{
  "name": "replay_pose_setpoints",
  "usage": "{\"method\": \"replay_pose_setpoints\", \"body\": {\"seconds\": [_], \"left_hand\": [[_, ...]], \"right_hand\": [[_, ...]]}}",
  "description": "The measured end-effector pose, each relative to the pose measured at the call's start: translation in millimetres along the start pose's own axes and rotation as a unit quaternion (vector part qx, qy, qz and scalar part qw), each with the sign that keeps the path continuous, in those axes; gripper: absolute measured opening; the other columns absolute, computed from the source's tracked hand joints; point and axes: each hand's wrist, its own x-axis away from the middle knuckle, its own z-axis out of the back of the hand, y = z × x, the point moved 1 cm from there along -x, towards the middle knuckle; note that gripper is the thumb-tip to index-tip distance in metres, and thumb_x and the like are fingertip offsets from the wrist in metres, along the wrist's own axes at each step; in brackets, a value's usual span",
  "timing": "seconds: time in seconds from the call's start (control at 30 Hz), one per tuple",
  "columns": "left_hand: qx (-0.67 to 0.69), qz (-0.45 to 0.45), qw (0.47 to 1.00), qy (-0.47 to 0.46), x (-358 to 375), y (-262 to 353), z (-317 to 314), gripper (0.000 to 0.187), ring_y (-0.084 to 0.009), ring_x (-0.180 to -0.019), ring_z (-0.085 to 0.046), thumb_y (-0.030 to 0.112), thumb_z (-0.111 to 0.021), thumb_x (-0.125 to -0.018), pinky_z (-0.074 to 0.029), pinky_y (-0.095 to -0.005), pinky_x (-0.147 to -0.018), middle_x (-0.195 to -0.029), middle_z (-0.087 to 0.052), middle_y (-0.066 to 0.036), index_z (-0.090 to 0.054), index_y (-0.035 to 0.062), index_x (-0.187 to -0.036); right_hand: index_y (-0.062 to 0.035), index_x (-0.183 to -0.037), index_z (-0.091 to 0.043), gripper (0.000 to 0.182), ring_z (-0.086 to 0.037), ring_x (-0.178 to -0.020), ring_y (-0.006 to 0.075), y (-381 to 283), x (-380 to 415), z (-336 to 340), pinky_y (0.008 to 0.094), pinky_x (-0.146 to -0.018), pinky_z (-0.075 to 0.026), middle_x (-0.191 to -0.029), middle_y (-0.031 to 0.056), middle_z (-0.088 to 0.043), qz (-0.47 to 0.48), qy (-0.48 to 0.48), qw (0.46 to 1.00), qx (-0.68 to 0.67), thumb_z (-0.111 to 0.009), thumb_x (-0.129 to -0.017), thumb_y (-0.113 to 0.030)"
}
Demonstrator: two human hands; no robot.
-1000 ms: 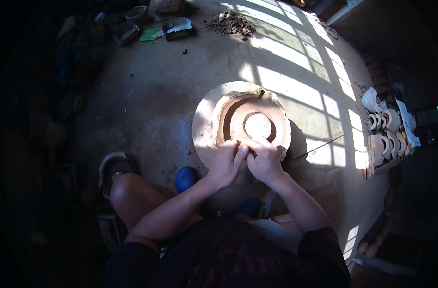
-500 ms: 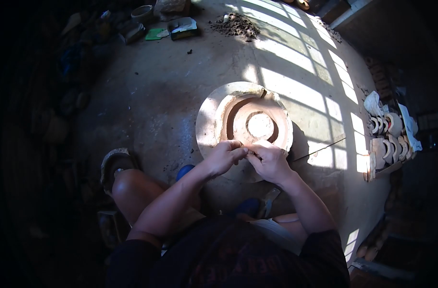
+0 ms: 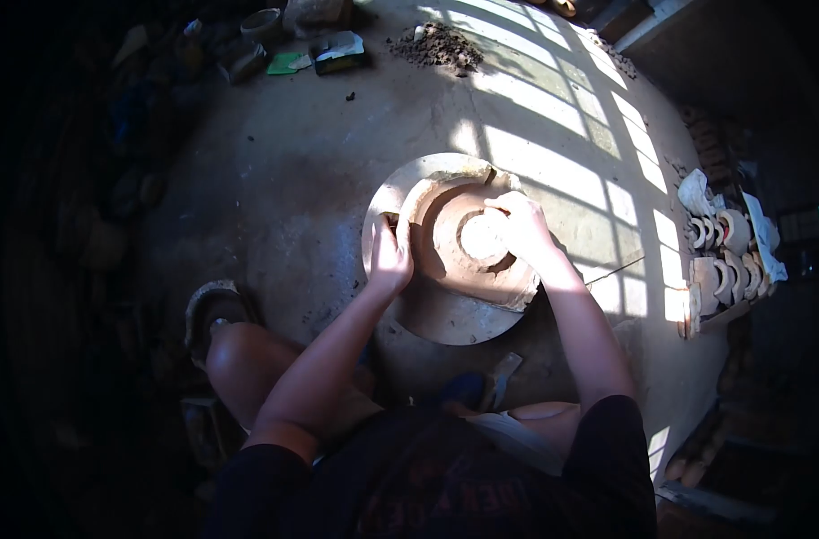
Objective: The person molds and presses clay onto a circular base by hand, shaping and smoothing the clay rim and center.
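Observation:
A round turntable (image 3: 459,328) stands on the floor before me, carrying a thick curved mould (image 3: 445,171) with a rough rim. Brown clay (image 3: 454,269) lines its inside, around a raised round centre (image 3: 481,236) lit by the sun. My left hand (image 3: 389,256) is closed against the mould's left wall, fingers on the outer side; its fingertips are partly shaded. Reaching over the right side of the mould, my right hand (image 3: 522,225) has its fingers bent together near the inner clay. Whatever may be between them is hidden.
Curved clay pieces (image 3: 733,278) stand in rows at the right. Broken clay lumps (image 3: 441,47) are heaped at the back, near a dark tray (image 3: 340,58) and a green packet (image 3: 288,63). Another curved piece (image 3: 203,301) sits by my left knee. A thin stick (image 3: 616,269) lies right of the turntable.
My hands have parted from above the mould's front edge. The left went to the mould's left wall, the right up over its right side. The front of the turntable now shows.

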Motion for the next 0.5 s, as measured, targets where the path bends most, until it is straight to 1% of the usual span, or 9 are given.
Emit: {"method": "replay_pose_setpoints", "body": {"seconds": [0.1,0.2,0.3,0.4,0.5], "left_hand": [[0.114,0.025,0.993,-0.005,-1,-33,-22,0.029,-0.0441,-0.103,-0.062,0.022,-0.049,-0.108,-0.049,-0.0503,-0.089,-0.11,-0.063,-0.028,-0.053,-0.0049,-0.118],[0.077,0.01,0.997,0.001,2,-20,-15,0.03,-0.0439,-0.099,-0.064,0.023,-0.048,-0.108,-0.05,-0.0498,-0.087,-0.108,-0.064,-0.028,-0.052,-0.0051,-0.119],[0.084,0.032,0.996,0.005,5,-14,-16,0.031,-0.0439,-0.097,-0.064,0.023,-0.047,-0.109,-0.05,-0.0496,-0.085,-0.105,-0.066,-0.028,-0.051,-0.0052,-0.121],[0.051,0.014,0.998,0.017,9,-25,-20,0.032,-0.0443,-0.096,-0.064,0.024,-0.047,-0.109,-0.05,-0.0489,-0.083,-0.104,-0.066,-0.028,-0.051,-0.0055,-0.12],[0.079,0.041,0.996,0.017,14,-15,-18,0.032,-0.0417,-0.096,-0.064,0.024,-0.046,-0.11,-0.05,-0.0473,-0.084,-0.105,-0.064,-0.028,-0.05,-0.0058,-0.119]], "right_hand": [[-0.0022,-0.102,-0.078,0.022,-0.07,-0.097,0.0335,7,-8,1,0.0409,-0.091,-0.055,-0.097,0.018,-0.074,0.018,-0.047,0.998,0.028,-0.073,-0.086,-0.016],[-0.0032,-0.102,-0.078,0.023,-0.07,-0.098,0.0339,5,-13,9,0.0424,-0.09,-0.054,-0.097,0.0177,-0.074,-0.004,-0.081,0.996,0.027,-0.073,-0.086,-0.019],[-0.0041,-0.104,-0.079,0.026,-0.069,-0.101,0.035,7,-18,13,0.0437,-0.092,-0.054,-0.099,0.0177,-0.074,-0.086,-0.126,0.988,-0.032,-0.073,-0.086,-0.022],[-0.0052,-0.108,-0.079,0.029,-0.07,-0.102,0.0331,6,-20,15,0.0419,-0.091,-0.054,-0.104,0.0174,-0.075,-0.023,-0.133,0.986,0.096,-0.075,-0.086,-0.023],[-0.0045,-0.106,-0.08,0.026,-0.072,-0.098,0.0288,16,-9,11,0.0383,-0.086,-0.056,-0.107,0.0169,-0.076,-0.026,-0.087,0.993,0.079,-0.076,-0.087,-0.022]]}}
